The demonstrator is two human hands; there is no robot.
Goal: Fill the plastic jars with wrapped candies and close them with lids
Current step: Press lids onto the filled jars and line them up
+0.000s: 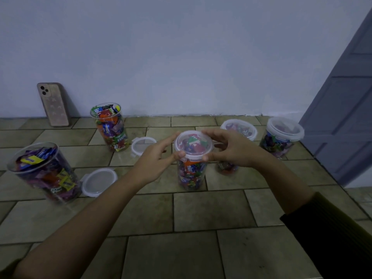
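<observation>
A clear jar (191, 174) packed with wrapped candies stands on the tiled floor in the middle, with a clear lid (193, 144) on its mouth. My left hand (159, 156) pinches the lid's left rim, thumb at the front clip. My right hand (231, 150) pinches the right rim the same way. Two open full jars stand to the left, one near (44, 174) and one farther back (110, 127). A loose lid (99, 182) lies beside the near one and another lid (143, 144) beside the far one. Two lidded jars (239, 129) (281, 137) stand at right.
A phone (53, 104) in a pink case leans on the wall at the back left. A grey door (346, 109) stands at the right edge. The floor tiles (201, 228) reach toward me.
</observation>
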